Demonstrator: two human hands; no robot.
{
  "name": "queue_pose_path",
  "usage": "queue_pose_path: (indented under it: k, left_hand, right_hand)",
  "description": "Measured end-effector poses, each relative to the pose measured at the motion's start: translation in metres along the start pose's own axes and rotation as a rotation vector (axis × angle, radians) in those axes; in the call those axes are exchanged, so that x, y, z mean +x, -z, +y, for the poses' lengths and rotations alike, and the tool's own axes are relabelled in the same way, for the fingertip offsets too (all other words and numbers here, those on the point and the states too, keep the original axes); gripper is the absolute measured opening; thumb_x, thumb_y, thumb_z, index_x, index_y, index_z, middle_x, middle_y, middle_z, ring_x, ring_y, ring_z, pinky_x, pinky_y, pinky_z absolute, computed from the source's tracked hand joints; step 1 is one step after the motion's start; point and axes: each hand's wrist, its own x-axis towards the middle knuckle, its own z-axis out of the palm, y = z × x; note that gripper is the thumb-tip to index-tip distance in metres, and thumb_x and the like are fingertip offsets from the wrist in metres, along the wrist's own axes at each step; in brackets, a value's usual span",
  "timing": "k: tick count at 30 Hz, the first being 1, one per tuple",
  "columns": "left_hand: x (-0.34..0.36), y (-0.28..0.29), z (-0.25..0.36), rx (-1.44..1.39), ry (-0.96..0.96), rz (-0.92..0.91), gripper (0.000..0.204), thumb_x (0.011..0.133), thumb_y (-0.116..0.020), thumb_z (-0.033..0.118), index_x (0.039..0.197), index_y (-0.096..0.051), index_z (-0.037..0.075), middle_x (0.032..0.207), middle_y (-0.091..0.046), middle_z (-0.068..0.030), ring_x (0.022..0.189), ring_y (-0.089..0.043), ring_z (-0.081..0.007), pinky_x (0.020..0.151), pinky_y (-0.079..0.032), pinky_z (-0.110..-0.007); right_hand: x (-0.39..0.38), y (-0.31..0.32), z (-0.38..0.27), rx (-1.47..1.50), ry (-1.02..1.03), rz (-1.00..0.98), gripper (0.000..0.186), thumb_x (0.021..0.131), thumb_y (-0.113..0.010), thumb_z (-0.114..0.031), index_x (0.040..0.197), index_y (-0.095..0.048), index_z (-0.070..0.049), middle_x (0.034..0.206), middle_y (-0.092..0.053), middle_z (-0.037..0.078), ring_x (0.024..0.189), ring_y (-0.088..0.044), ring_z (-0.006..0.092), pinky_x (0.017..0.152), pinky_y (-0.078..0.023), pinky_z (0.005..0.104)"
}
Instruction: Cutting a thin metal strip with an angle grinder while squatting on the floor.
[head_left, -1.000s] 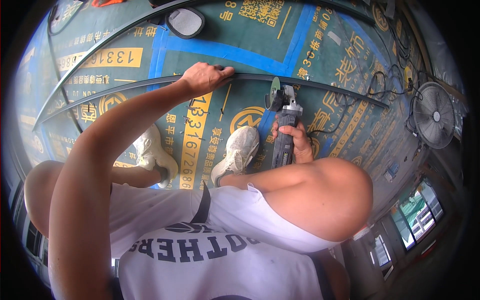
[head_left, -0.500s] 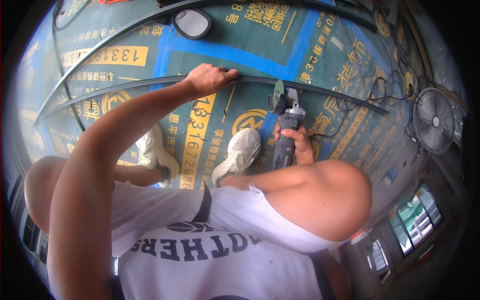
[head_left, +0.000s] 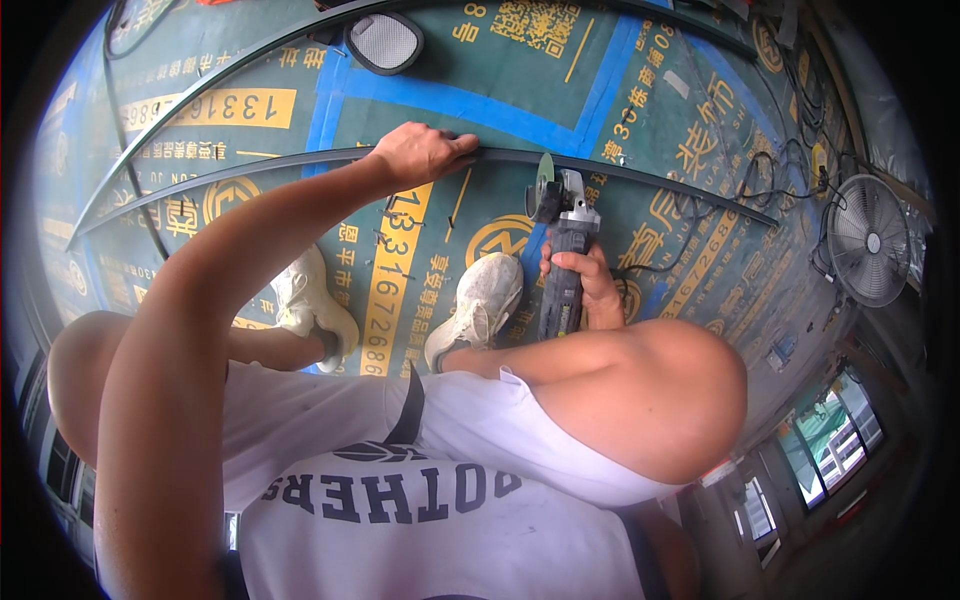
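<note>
My left hand (head_left: 425,152) is closed on a long, thin, dark curved metal strip (head_left: 640,172) that lies across the green printed floor sheeting. My right hand (head_left: 585,275) grips the body of a grey and black angle grinder (head_left: 568,270). The grinder's thin green disc (head_left: 545,178) stands upright at the strip, just right of my left hand; I cannot tell whether it touches it. Both my white shoes (head_left: 475,305) are below the strip, between my hands and my legs.
A second curved strip (head_left: 200,90) runs across the upper left. A grey mesh pad (head_left: 385,42) lies beyond my left hand. At the right are a round metal fan (head_left: 868,240) and tangled cables (head_left: 770,165). Blue tape (head_left: 450,105) crosses the sheeting; windows (head_left: 830,450) show at lower right.
My left hand moved a little to the right along the strip. The grinder in my right hand shifted slightly right, then back a little to the left.
</note>
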Motion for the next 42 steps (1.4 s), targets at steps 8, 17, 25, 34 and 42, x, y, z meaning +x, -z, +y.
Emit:
queue_pose_path:
  k: [8, 17, 25, 34, 42]
  left_hand:
    - [-0.001, 0.0, -0.002, 0.003, 0.021, -0.025, 0.033, 0.11, -0.049, 0.043, 0.122, -0.06, 0.015, 0.094, -0.072, -0.0135, 0.078, -0.071, -0.0396, 0.067, -0.057, -0.049]
    - [0.001, 0.002, 0.0, 0.024, 0.016, -0.037, 0.033, 0.11, -0.05, 0.043, 0.123, -0.06, 0.015, 0.093, -0.073, -0.0133, 0.077, -0.071, -0.0396, 0.066, -0.057, -0.049]
    - [-0.002, 0.0, 0.001, 0.02, 0.024, -0.002, 0.031, 0.11, -0.049, 0.043, 0.119, -0.057, 0.014, 0.096, -0.073, -0.0156, 0.075, -0.071, -0.0407, 0.065, -0.058, -0.049]
    - [-0.035, 0.014, -0.031, 0.366, -0.11, 0.033, 0.025, 0.101, -0.063, 0.029, 0.116, -0.062, 0.01, 0.119, -0.056, -0.0143, 0.116, -0.055, -0.0303, 0.096, -0.048, -0.043]
    - [-0.092, 0.018, -0.089, 0.364, -0.18, -0.145, 0.024, 0.095, -0.065, 0.017, 0.117, -0.061, 0.009, 0.106, -0.06, -0.0081, 0.104, -0.065, -0.0267, 0.084, -0.053, -0.04]
  right_hand:
    - [0.002, -0.005, 0.001, -0.016, 0.041, 0.025, 0.051, 0.076, -0.076, -0.011, 0.123, -0.059, 0.002, 0.095, -0.069, 0.014, 0.08, -0.07, 0.0239, 0.076, -0.06, 0.0384]
    - [-0.006, 0.002, 0.005, 0.048, 0.025, 0.06, 0.052, 0.075, -0.078, -0.013, 0.122, -0.06, 0.002, 0.095, -0.07, 0.014, 0.078, -0.071, 0.0233, 0.073, -0.06, 0.038]
    - [-0.007, 0.008, 0.009, 0.064, 0.015, 0.073, 0.056, 0.076, -0.074, -0.011, 0.128, -0.056, 0.004, 0.098, -0.068, 0.014, 0.082, -0.069, 0.0248, 0.077, -0.06, 0.04]
    - [-0.026, -0.006, -0.007, 0.087, -0.003, -0.077, 0.052, 0.077, -0.076, -0.009, 0.125, -0.058, 0.0, 0.099, -0.067, 0.012, 0.085, -0.068, 0.0215, 0.079, -0.058, 0.0376]
    - [-0.031, -0.005, -0.005, 0.029, 0.058, -0.15, 0.054, 0.076, -0.078, -0.01, 0.125, -0.058, 0.0, 0.1, -0.068, 0.013, 0.085, -0.07, 0.0226, 0.078, -0.057, 0.0372]
